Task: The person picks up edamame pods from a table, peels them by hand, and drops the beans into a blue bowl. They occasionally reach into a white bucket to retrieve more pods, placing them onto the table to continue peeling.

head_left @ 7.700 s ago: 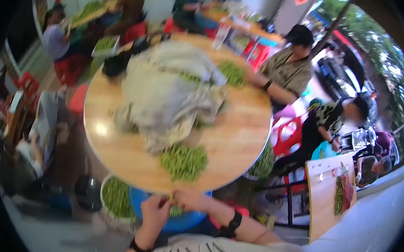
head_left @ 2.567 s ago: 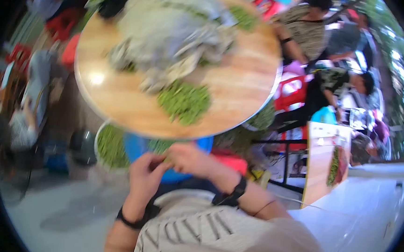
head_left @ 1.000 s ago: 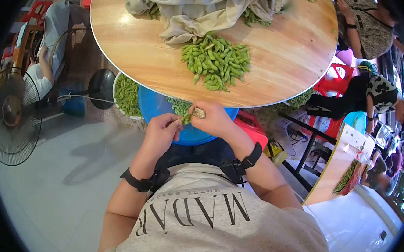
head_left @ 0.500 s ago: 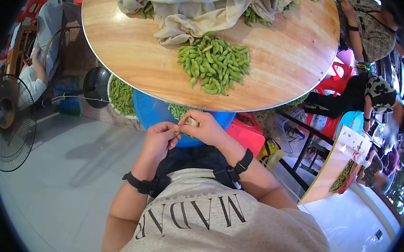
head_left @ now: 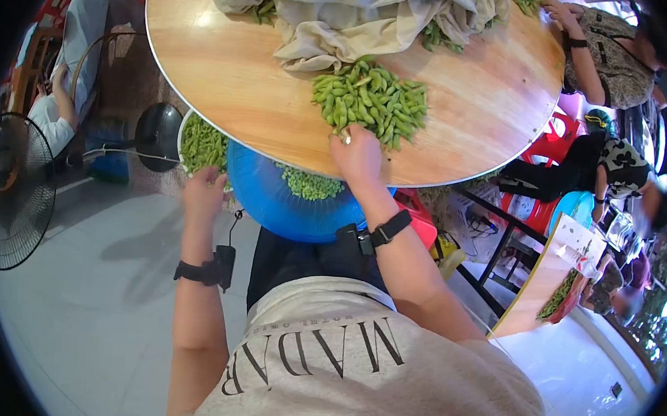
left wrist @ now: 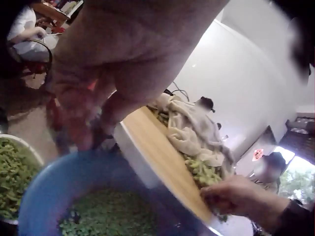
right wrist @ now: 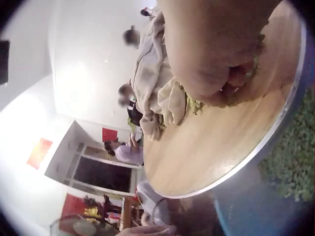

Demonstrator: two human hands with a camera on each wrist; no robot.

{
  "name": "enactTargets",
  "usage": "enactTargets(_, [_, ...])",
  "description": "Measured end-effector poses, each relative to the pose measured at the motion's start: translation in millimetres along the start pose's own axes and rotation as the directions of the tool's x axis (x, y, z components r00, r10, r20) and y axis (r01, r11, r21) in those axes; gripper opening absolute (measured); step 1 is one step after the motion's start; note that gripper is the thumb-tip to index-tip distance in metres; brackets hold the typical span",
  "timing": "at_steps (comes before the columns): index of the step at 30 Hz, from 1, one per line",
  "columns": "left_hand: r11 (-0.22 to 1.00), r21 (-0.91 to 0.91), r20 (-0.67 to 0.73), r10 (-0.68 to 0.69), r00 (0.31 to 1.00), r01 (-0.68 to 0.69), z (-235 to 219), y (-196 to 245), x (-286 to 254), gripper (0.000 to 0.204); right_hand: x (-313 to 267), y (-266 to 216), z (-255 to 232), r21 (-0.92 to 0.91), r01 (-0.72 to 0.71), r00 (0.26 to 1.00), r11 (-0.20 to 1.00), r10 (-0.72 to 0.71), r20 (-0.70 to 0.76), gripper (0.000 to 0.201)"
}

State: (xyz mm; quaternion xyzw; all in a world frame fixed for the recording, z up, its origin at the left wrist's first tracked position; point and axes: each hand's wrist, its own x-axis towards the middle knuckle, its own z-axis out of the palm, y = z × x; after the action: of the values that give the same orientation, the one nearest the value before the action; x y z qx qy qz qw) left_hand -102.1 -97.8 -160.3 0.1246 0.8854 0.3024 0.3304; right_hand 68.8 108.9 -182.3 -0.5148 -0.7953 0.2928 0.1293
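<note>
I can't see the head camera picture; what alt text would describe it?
Seen from above, a seated person's right hand reaches into a pile of green pods on a round wooden table, while the left hand hangs over a white bowl of pods. A blue basin of shelled beans sits on their lap.

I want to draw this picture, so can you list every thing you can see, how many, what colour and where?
Round table: one, light wood, upper middle.
Pile of pods: one, green, on the table near the right hand.
Cloth: one, beige, heaped on the table's far side.
Blue basin: one, under the table's edge, holding green shelled beans.
White bowl of pods: one, left of the basin.
Fan: one, black, far left.
Right hand: reaching into the pile.
Left hand: over the white bowl's edge.
</note>
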Motion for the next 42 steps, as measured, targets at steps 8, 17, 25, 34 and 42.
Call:
enactTargets(8, [0.889, -0.458, 0.312, 0.173, 0.934, -0.011, 38, 100, -79, 0.021, -48, -48, -63, 0.628, -0.7, 0.657, 0.339, -0.037, 0.753, 0.015])
enactTargets(17, [0.934, -0.307, 0.38, 0.296, 0.876, -0.183, 1, 113, -113, 0.019, -60, -69, -102, 0.587, -0.367, 0.687, 0.722, -0.215, 0.694, 0.016])
enactTargets(25, [0.862, -0.484, 0.274, 0.309, 0.911, -0.147, -2, 108, -132, 0.012, -73, -69, -120, 0.565, -0.649, 0.558, 0.51, -0.185, 0.809, 0.035])
enactTargets(34, [0.852, -0.34, 0.154, 0.469, 0.87, -0.398, -1, 104, -142, 0.01, -84, -76, -126, 0.518, -0.694, 0.494, 0.5, -0.193, 0.848, 0.041])
enactTargets(42, [0.801, -0.261, 0.106, 0.579, 0.809, -0.539, 4, 93, -147, 0.01, -98, -69, -121, 0.485, -0.718, 0.474, 0.5, -0.159, 0.866, 0.034])
